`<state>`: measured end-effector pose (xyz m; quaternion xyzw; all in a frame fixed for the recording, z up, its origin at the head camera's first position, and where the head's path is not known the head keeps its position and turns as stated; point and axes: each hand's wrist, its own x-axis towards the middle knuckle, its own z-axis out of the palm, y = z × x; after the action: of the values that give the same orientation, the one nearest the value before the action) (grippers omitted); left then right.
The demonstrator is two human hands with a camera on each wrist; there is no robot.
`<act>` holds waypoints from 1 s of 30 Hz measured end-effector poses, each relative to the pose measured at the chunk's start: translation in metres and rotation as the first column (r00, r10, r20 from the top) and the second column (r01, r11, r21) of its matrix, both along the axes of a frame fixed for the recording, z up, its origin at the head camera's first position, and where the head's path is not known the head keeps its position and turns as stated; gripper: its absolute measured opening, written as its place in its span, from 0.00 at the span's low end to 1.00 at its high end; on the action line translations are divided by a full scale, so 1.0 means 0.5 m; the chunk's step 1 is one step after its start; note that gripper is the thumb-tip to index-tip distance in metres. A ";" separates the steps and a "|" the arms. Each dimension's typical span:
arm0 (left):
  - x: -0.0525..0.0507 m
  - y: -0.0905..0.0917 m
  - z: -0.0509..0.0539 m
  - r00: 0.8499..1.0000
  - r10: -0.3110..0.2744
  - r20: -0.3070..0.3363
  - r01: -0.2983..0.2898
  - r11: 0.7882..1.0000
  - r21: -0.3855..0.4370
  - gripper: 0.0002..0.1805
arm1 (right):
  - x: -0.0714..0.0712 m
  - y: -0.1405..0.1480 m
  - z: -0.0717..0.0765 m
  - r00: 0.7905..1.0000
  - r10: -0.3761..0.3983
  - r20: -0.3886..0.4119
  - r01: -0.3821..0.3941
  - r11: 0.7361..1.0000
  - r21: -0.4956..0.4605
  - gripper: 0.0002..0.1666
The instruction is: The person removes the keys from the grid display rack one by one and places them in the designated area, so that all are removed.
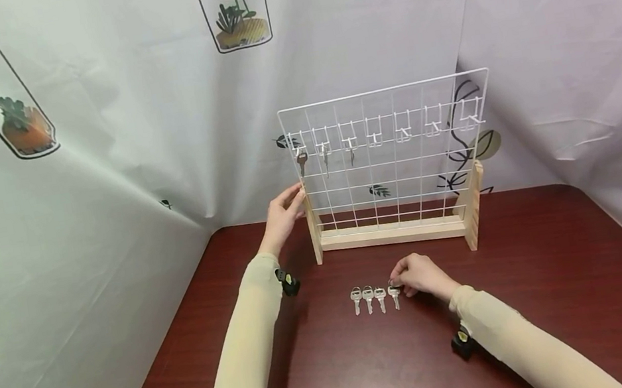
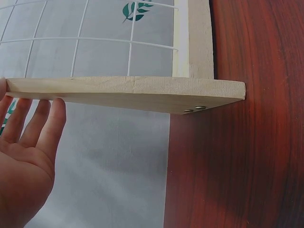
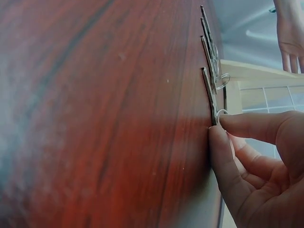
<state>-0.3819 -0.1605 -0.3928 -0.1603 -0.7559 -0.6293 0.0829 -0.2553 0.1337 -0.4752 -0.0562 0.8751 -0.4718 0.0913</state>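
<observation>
My left hand (image 1: 284, 217) holds the wooden side post (image 1: 315, 237) of a white wire grid rack (image 1: 401, 233). In the left wrist view the fingertips press one face of that post, and the thumb is at the other side, partly cut off. Low over the table, my right hand (image 1: 424, 276) pinches the rightmost silver key (image 1: 394, 291) at its ring end, between thumb and index finger. This key (image 3: 208, 88) still lies flat or almost so in the right wrist view. Left of it, several more keys (image 1: 368, 296) with small rings lie in a row.
Along the upper grid runs a row of white hooks (image 1: 403, 134). Three keys (image 1: 303, 163) hang on the leftmost hooks. The rack stands toward the back of the dark red table (image 1: 349, 369). Behind it hangs a pale cloth (image 1: 358, 26) with plant prints.
</observation>
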 end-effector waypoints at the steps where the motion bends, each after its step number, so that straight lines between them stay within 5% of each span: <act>1: 0.000 0.000 0.000 1.000 0.002 0.000 -0.002 1.000 0.001 0.27 | 0.000 0.000 0.001 1.000 0.001 0.002 -0.001 1.000 -0.003 0.03; 30: 0.002 0.000 -0.003 1.000 0.001 -0.017 -0.001 1.000 0.004 0.28 | -0.004 0.027 0.023 0.999 0.043 0.003 -0.043 0.999 -0.028 0.05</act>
<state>-0.3812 -0.1606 -0.3942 -0.1654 -0.7538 -0.6295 0.0900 -0.2573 0.1471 -0.4637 -0.0755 0.8669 -0.4819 0.1025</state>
